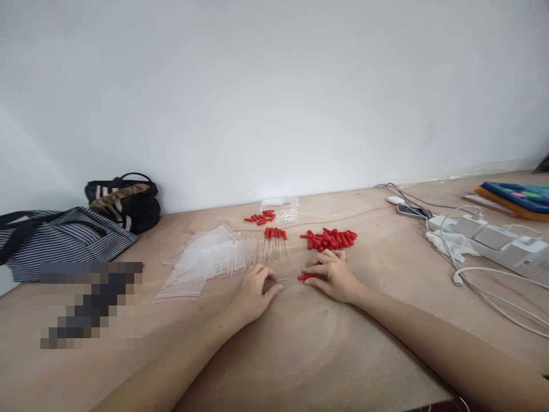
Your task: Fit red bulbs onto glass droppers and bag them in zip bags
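Observation:
My left hand (pixel 256 290) pinches a thin clear tube (pixel 282 280), whose free end points right. My right hand (pixel 337 278) grips a red rubber bulb (pixel 305 277), its end facing the tube across a small gap. Just beyond my right hand lies a pile of red rubber bulbs (pixel 328 238). Several tubes fitted with red bulbs (pixel 275 233) lie side by side beyond my left hand. To their left, a row of bare thin tubes (pixel 234 254) rests partly over clear zip bags (pixel 182 286).
Farther back lie a smaller group of red bulbs (pixel 260 217) and a clear bag (pixel 287 213) by the wall. A striped bag (pixel 72 243) and a black bag (pixel 137 203) sit left. White chargers (pixel 493 237), cables and a blue tray (pixel 521 197) occupy the right.

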`<state>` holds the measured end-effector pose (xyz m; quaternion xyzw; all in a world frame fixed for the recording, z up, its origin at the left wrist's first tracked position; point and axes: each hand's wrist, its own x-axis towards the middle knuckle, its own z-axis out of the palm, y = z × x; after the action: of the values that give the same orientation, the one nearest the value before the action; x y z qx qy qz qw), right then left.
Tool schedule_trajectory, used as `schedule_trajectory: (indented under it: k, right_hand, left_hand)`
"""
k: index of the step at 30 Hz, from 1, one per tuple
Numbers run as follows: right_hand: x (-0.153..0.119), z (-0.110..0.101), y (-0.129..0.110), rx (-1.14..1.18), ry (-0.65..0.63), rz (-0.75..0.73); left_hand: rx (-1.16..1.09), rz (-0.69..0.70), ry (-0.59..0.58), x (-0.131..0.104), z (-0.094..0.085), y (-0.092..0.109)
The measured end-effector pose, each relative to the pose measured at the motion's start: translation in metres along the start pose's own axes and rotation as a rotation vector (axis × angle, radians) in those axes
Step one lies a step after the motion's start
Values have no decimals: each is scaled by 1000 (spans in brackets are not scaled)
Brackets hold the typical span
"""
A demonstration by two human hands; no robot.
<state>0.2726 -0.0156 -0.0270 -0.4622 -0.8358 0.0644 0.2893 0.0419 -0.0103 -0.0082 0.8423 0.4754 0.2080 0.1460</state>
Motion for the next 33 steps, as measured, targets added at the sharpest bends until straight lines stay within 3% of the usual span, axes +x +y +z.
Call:
schedule_trajectory:
  k: [7, 25, 33]
  right_hand:
    - [8, 9, -15, 65, 44, 72]
    - [9, 10, -26, 312, -73, 91]
    - [9, 12, -24, 378, -15, 22]
  left_hand:
    - [10, 6, 95, 2, 14, -4]
    - [-42, 85, 72, -2, 9, -1]
    - [-52, 119, 75, -3, 13, 2]
